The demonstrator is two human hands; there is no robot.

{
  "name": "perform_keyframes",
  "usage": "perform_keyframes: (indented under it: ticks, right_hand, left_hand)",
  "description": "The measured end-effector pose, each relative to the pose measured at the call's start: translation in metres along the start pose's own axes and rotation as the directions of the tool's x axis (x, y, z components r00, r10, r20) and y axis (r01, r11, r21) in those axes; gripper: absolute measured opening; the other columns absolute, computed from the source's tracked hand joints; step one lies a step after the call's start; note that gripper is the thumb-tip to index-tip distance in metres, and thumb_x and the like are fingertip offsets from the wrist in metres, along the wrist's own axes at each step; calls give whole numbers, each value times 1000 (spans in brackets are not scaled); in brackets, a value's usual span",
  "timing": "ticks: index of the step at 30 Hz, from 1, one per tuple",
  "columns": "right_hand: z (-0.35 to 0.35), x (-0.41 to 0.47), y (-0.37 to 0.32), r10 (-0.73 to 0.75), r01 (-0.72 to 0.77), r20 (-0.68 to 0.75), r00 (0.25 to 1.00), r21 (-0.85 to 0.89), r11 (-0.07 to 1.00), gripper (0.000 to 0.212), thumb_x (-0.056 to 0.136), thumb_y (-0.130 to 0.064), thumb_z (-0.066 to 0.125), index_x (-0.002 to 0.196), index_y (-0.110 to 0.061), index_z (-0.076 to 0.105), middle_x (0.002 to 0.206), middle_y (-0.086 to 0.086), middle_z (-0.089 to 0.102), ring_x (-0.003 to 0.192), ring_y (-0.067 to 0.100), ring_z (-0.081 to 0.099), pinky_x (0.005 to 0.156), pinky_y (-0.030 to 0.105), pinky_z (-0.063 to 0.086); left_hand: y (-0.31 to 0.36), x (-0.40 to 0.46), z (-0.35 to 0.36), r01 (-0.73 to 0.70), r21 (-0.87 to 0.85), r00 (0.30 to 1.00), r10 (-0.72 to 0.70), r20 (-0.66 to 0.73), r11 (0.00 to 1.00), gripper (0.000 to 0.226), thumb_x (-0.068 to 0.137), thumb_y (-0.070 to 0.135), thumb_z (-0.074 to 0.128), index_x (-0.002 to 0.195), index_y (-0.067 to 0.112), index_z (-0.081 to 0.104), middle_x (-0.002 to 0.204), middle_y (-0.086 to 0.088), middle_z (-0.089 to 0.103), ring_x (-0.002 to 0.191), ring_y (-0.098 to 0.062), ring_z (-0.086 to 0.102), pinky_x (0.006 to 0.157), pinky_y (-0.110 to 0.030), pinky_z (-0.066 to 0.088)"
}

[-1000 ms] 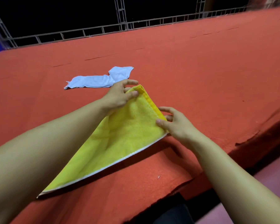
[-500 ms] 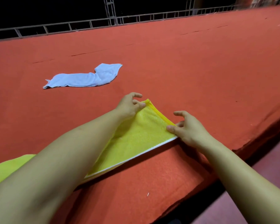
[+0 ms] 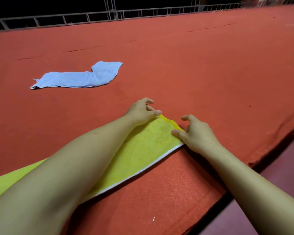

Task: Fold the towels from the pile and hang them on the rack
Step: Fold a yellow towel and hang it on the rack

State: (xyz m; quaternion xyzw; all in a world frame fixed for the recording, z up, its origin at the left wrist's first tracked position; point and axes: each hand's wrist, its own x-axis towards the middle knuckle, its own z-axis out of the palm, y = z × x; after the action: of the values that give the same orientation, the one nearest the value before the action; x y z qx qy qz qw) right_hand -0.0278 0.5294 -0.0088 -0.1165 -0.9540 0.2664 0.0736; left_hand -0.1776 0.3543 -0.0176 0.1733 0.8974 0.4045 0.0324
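Observation:
A yellow towel (image 3: 143,150) with a white edge lies folded lengthwise on the red felt table (image 3: 202,73), running from the lower left to the middle. My left hand (image 3: 141,111) pinches its far corner against the table. My right hand (image 3: 195,133) pinches the near corner of the same short end. My left forearm covers much of the towel. A light blue towel (image 3: 78,78) lies crumpled farther back on the left, apart from both hands. No rack is in view.
The table's front edge (image 3: 244,167) runs diagonally on the right, with dark maroon floor (image 3: 282,167) below it. A grey metal railing (image 3: 109,14) lines the table's far edge against a dark background.
Both hands have lowered the towel's end from mid-air onto the table and drawn closer together. The towel now lies flat.

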Motion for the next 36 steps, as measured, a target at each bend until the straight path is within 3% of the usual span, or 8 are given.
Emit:
perform_keyframes:
  ticks: [3, 8, 10, 15, 21, 26, 30, 36]
  right_hand:
    - [-8, 0, 2, 14, -25, 79, 997, 135, 990, 53, 88, -44, 67, 133, -24, 48, 91, -3, 70, 97, 22, 65, 86, 35, 49]
    - [-18, 3, 14, 4, -63, 185, 983, 315, 947, 47, 91, -28, 69, 133, -19, 49, 85, -1, 71, 70, 5, 62, 62, 19, 43]
    - [-17, 6, 14, 16, -67, 177, 984, 285, 956, 48, 90, -32, 70, 132, -20, 51, 82, -5, 68, 69, 7, 61, 61, 20, 42]
    - [-9, 16, 11, 28, -31, 85, 996, 45, 998, 49, 87, -47, 68, 128, -25, 55, 105, 4, 69, 105, 27, 62, 87, 33, 46]
    - [-17, 16, 16, -3, -5, 98, 995, 76, 997, 50, 82, -39, 76, 125, -23, 57, 82, -8, 65, 83, 15, 61, 75, 28, 43]
    - [-21, 5, 17, -18, 14, 67, 998, 64, 998, 52, 81, -39, 77, 126, -22, 57, 88, -9, 65, 89, 15, 60, 79, 31, 45]
    - [-29, -14, -8, -75, 74, 12, 997, 76, 994, 47, 88, -39, 70, 129, -23, 54, 93, -10, 66, 85, 16, 61, 77, 32, 44]
    - [-3, -66, -89, -313, 293, 148, 938, 140, 946, 35, 91, -37, 65, 124, -27, 59, 92, -15, 66, 83, 11, 62, 76, 29, 43]
  left_hand:
    - [3, 8, 4, -20, 32, 999, 19, 27, 999, 46, 79, 30, 81, 118, 22, 58, 74, 15, 68, 83, -5, 65, 86, -28, 50]
    - [3, 18, 2, -10, 67, 1000, 9, 10, 998, 34, 86, 31, 74, 116, 25, 60, 83, 8, 65, 75, -7, 59, 71, -25, 42]
    - [2, 21, 2, -9, 92, 1000, 9, 7, 996, 31, 87, 32, 72, 116, 26, 61, 82, 10, 63, 78, -9, 59, 72, -26, 41]
    - [-1, 26, 5, 4, 148, 1000, -2, -14, 989, 26, 90, 33, 68, 114, 27, 61, 80, 13, 59, 89, -16, 60, 84, -32, 47]
    - [3, 21, 3, 34, 210, 998, -23, -57, 977, 31, 85, 38, 73, 113, 32, 60, 86, 16, 65, 96, -13, 63, 83, -31, 47]
    - [18, -6, -1, 14, 359, 984, 51, -172, 933, 37, 90, 45, 66, 123, 31, 57, 117, 13, 65, 116, -17, 54, 91, -35, 41]
    - [21, -45, -25, 15, 128, 978, 12, -207, 992, 33, 89, 36, 69, 119, 31, 57, 100, 20, 65, 101, -12, 61, 90, -35, 48]
    - [1, -169, -80, -7, 121, 966, 38, -255, 993, 24, 89, 28, 69, 110, 34, 62, 86, 26, 63, 74, 4, 57, 76, -25, 44]
